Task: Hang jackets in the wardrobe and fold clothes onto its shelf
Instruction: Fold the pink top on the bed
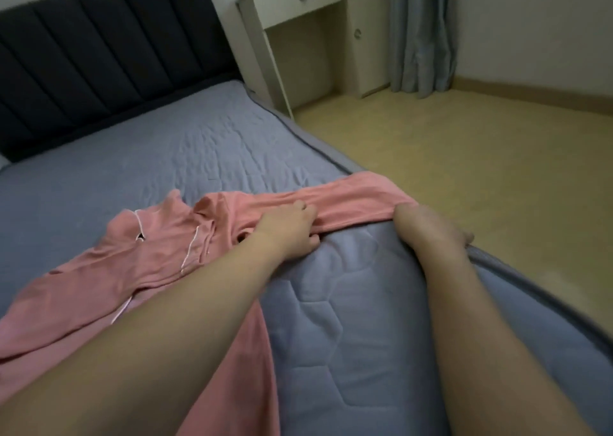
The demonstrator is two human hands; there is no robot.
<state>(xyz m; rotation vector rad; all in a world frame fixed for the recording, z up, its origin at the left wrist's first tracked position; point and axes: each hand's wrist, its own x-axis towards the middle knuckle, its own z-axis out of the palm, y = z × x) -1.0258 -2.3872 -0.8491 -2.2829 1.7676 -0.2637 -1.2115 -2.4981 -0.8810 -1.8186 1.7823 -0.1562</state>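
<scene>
A pink garment (159,236) with thin white piping lies spread across the blue quilted bed (166,157). One long pink part stretches right toward the bed's edge. My left hand (288,228) grips a fold of that pink part near its middle, fingers curled into the cloth. My right hand (428,225) holds the pink part's end at the bed's edge, its fingers tucked under the cloth and mostly hidden. No wardrobe is in view.
A dark padded headboard (99,57) stands at the back left. A white dressing table (318,34) with drawers sits beside the bed, a blue-grey curtain (421,31) to its right. Yellowish floor (464,177) lies right of the bed.
</scene>
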